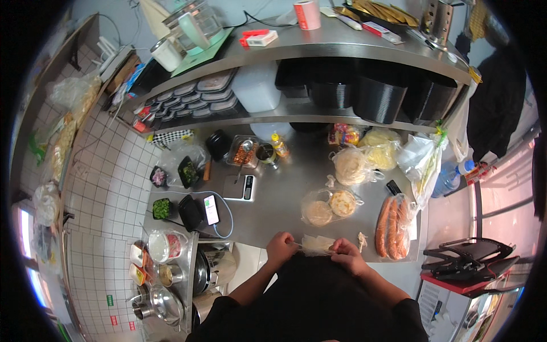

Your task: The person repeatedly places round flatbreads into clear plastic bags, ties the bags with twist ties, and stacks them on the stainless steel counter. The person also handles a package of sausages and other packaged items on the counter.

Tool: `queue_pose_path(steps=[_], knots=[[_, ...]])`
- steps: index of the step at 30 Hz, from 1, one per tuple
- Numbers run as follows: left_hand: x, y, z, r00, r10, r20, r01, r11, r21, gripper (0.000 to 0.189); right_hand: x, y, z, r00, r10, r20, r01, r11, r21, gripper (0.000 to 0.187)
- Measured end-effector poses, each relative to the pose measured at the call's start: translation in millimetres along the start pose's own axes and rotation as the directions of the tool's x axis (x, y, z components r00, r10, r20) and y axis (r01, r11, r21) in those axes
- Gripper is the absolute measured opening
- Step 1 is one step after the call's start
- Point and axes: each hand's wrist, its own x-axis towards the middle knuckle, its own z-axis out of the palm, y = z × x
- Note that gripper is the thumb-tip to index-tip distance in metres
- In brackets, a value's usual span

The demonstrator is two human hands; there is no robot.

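At the front edge of the steel worktable point(273, 213), my left hand point(280, 249) pinches one side of a clear plastic bag point(317, 246). My right hand point(348, 255) grips the bag's other side. Something pale and flat shows in the bag, too blurred to name. Just beyond it lie two round flatbreads, one pale point(319, 213) and one yellowish point(342, 203), on or in clear plastic. A twisted scrap of plastic point(362, 242) rests right of my right hand. Farther right are long sausages point(392, 228) in a clear bag.
Bagged flatbreads point(351, 166) stand behind the two loose ones. A kitchen scale point(238, 188), a phone point(211, 209) on a cable, and a black tub of chopped greens point(162, 208) occupy the left. Steel shelves point(324, 47) with black containers point(378, 96) overhang the back.
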Motion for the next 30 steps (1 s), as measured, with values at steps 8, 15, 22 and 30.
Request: queue_pose_path(steps=[8,15,22,30], knots=[[20,40,-42,0.791,-0.015,0.612,0.406,0.761,-0.506,0.015,8,-32,25,0.994,-0.044,-0.103,0.054,0.995,0.089,0.031],[24,86,-35,0.793,0.150,0.590,0.270,0.782,-0.561,0.018,31,-26,40,0.888,-0.455,-0.065,0.193,0.499,-0.845,0.062],[22,109,-20,0.963,0.156,0.219,-0.039,0.887,-0.461,0.012,16,-45,40,0.905,-0.417,-0.079,0.186,0.556,-0.810,0.058],[53,101,4,0.977,0.203,-0.069,-0.214,0.943,-0.256,0.015,-4,-76,41,0.899,-0.438,-0.020,0.256,0.561,-0.788,0.034]])
